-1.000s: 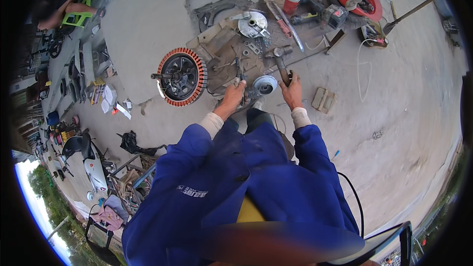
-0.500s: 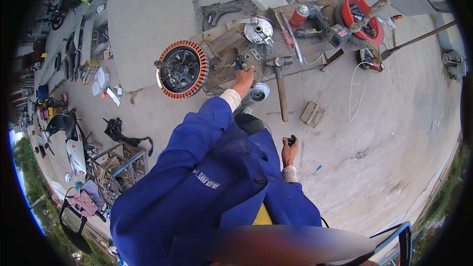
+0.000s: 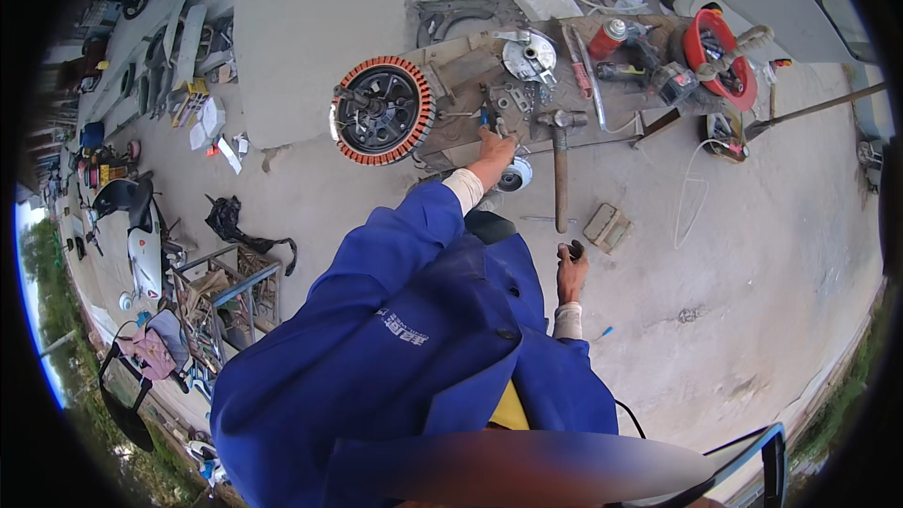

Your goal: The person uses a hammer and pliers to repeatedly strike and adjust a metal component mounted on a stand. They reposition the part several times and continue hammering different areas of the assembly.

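My left hand (image 3: 494, 157) reaches over the low work board (image 3: 461, 136), fingers closed at a slim blue piece (image 3: 484, 116); its kind is too small to tell. Small metal parts (image 3: 510, 99) lie just beyond the fingertips. Beside the wrist is a round silver hub part (image 3: 514, 175). To the left stands a spoked motor wheel core (image 3: 380, 111) ringed with copper-orange windings. A hammer (image 3: 562, 174) lies to the right, its handle toward me. My right hand (image 3: 571, 277) hangs lower down, fingers curled round something dark that I cannot make out.
Beyond the hands are a silver brake plate (image 3: 530, 57), a red spray can (image 3: 608, 38), a cordless power tool (image 3: 673, 83) and a red basin (image 3: 720, 56) of tools. A brick-like block (image 3: 608, 228) lies on the floor. A metal-framed rack (image 3: 226, 296) stands at left.
The whole scene has shifted to the right in the picture as the view turned. My left hand stays among the small parts, and my right hand stays low with its fingers curled.
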Action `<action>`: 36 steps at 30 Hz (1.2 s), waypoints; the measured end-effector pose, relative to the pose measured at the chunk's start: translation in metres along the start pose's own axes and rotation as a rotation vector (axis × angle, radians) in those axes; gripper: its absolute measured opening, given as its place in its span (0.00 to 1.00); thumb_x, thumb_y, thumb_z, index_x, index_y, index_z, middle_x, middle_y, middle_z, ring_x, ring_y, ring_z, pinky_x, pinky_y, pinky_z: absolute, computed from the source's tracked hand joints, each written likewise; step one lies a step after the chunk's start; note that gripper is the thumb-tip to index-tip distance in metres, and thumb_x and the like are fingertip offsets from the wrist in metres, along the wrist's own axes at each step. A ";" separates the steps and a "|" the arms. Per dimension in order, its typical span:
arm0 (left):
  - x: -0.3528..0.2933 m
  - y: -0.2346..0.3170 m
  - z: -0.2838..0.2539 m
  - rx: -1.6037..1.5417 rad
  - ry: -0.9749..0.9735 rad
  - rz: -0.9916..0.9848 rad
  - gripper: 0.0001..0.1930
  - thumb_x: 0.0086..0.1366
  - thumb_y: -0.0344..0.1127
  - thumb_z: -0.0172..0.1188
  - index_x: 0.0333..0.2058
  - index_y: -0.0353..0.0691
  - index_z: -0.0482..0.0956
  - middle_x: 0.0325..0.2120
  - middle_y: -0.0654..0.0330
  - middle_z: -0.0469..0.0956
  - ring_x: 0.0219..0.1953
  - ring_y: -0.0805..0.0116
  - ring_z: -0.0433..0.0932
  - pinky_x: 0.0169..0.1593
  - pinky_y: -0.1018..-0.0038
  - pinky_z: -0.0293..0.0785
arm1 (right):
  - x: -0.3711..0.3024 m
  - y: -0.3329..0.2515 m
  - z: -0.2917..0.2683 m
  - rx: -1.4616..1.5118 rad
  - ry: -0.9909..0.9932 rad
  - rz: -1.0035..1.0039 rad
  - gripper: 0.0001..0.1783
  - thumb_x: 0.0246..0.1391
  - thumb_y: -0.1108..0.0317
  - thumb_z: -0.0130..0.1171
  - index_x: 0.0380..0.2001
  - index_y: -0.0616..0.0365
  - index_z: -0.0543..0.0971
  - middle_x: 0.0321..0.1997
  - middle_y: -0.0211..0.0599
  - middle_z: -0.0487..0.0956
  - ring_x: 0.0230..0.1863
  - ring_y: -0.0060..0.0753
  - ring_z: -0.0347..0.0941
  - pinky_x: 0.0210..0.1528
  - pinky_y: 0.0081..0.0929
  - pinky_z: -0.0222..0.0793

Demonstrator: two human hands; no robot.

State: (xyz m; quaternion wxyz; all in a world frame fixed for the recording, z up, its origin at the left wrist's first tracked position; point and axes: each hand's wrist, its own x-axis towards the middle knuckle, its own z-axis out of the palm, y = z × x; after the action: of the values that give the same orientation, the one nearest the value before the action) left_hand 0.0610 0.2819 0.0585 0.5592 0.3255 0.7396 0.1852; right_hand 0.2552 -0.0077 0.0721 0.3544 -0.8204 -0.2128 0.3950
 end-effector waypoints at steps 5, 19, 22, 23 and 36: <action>-0.026 -0.035 -0.053 0.157 -0.238 0.307 0.41 0.69 0.42 0.64 0.71 0.30 0.53 0.56 0.36 0.75 0.58 0.46 0.76 0.61 0.61 0.72 | 0.004 -0.054 0.028 0.025 0.060 -0.264 0.24 0.63 0.62 0.66 0.56 0.69 0.78 0.45 0.44 0.84 0.44 0.34 0.80 0.51 0.33 0.76; -0.081 -0.108 -0.303 -0.214 -0.199 -0.007 0.18 0.76 0.39 0.57 0.55 0.31 0.77 0.43 0.53 0.84 0.43 0.65 0.83 0.44 0.71 0.78 | -0.098 -0.371 0.194 0.006 -0.462 -0.941 0.15 0.61 0.69 0.67 0.49 0.62 0.84 0.43 0.47 0.85 0.41 0.45 0.84 0.46 0.34 0.78; -0.075 -0.110 -0.330 -0.263 -0.213 0.035 0.19 0.76 0.40 0.57 0.56 0.31 0.77 0.44 0.53 0.85 0.44 0.64 0.84 0.45 0.70 0.78 | -0.094 -0.383 0.246 -0.122 -0.353 -1.101 0.15 0.60 0.69 0.68 0.49 0.62 0.84 0.44 0.48 0.85 0.42 0.48 0.84 0.47 0.35 0.78; -0.073 -0.112 -0.339 -0.298 -0.217 0.038 0.20 0.76 0.41 0.57 0.57 0.31 0.77 0.45 0.52 0.85 0.45 0.63 0.84 0.46 0.69 0.78 | -0.092 -0.384 0.254 -0.185 -0.326 -1.088 0.16 0.60 0.69 0.68 0.50 0.62 0.84 0.44 0.48 0.84 0.42 0.49 0.84 0.47 0.36 0.78; -0.037 -0.129 -0.453 -0.356 -0.125 -0.047 0.20 0.75 0.40 0.58 0.57 0.30 0.77 0.46 0.51 0.86 0.44 0.63 0.85 0.47 0.70 0.80 | -0.129 -0.383 0.276 0.225 -0.573 -0.314 0.17 0.64 0.74 0.59 0.55 0.68 0.80 0.23 0.24 0.74 0.21 0.15 0.68 0.22 0.20 0.64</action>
State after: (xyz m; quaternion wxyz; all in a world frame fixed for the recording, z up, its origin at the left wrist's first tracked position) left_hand -0.3983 0.2042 0.1409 0.6571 0.2147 0.6663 0.2795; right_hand -0.0690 0.2772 0.3031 0.4249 -0.5893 -0.3823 0.5710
